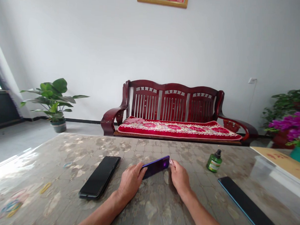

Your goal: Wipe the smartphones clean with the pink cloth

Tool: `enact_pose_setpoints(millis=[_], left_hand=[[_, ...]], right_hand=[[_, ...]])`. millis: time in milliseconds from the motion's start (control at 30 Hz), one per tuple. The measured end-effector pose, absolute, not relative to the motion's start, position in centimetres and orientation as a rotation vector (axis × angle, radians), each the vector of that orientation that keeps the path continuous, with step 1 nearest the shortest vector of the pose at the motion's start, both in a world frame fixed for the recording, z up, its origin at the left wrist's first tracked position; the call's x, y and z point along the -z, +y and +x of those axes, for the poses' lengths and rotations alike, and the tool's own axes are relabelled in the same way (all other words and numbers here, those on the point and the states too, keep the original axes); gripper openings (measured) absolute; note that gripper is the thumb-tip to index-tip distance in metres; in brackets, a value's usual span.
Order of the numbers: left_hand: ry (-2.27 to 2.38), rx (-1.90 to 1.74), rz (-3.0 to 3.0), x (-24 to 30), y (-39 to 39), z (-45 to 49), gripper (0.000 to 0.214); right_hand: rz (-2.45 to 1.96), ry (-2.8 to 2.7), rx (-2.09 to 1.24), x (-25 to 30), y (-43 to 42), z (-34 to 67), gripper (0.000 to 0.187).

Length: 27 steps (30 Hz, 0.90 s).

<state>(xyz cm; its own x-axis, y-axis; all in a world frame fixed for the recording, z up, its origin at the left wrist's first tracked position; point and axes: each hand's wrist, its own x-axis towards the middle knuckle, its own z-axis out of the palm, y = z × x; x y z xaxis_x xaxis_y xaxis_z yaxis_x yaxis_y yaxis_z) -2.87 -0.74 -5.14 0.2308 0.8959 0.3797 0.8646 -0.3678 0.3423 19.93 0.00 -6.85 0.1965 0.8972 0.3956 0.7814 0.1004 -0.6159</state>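
My left hand [132,180] is closed around the left end of a purple-blue smartphone [156,167], which is tilted up on its long edge above the table. At the phone's other end, my right hand [180,176] has thumb and fingers pinched together close to the edge. Something small and pale shows at those fingertips, too small to name. Left of my hands lies a thick black smartphone [100,177], screen up. Another smartphone with a blue edge [247,205] lies screen up to the right.
A green bottle with a black cap [214,161] stands right of my hands. Coloured rubber bands [10,207] lie at the left on the patterned table [157,210]. A clear plastic box [270,172] and purple flowers [293,126] are at the right. Beyond the table stands a wooden bench [174,105].
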Motion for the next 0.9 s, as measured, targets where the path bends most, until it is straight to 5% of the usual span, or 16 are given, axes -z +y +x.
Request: enact_pose_setpoints(millis=[467, 900], left_hand=[[1.664, -0.782, 2.082, 5.2, -1.2, -1.3, 0.016], [1.474, -0.596, 2.013, 4.4, -1.9, -1.4, 0.056]], right_hand=[[-1.348, -2.062, 0.376, 7.7, -1.2, 16.0, 0.045], [-1.576, -2.114, 0.315, 8.2, -0.2, 17.3, 0.044]])
